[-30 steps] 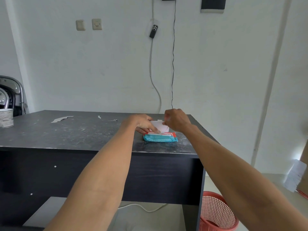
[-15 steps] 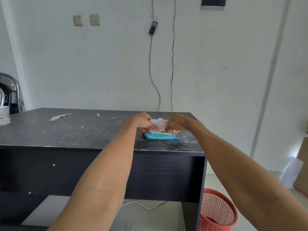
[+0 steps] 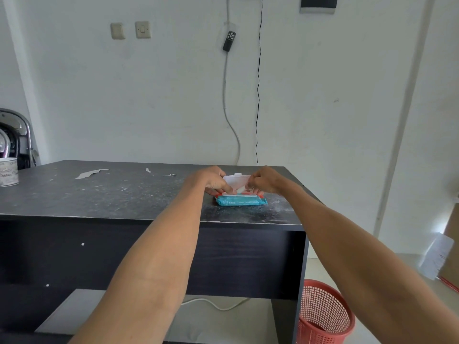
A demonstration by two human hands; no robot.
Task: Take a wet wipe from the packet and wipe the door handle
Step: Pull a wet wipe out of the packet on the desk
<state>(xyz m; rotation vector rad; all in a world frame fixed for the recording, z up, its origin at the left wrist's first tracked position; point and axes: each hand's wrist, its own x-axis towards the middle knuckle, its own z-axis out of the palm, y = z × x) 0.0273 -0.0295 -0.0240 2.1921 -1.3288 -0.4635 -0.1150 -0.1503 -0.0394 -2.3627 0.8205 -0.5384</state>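
A teal wet wipe packet (image 3: 241,202) with a red top lies on the dark table (image 3: 111,194) near its right front corner. Its white lid (image 3: 236,178) stands flipped up. My left hand (image 3: 211,180) presses on the packet's left end and holds it down. My right hand (image 3: 265,181) is at the opening under the lid, fingertips pinched together on a pale wipe that the fingers mostly hide. No door handle is in view.
A white mug (image 3: 8,171) stands at the table's left edge, and a torn paper scrap (image 3: 90,173) lies further back. A metal chair (image 3: 15,135) is behind the mug. A red mesh basket (image 3: 325,311) sits on the floor right of the table. Cables hang down the wall.
My right hand came down from above the raised lid to the packet's opening and pinched there. My left hand has stayed on the packet. The view has shifted slightly.
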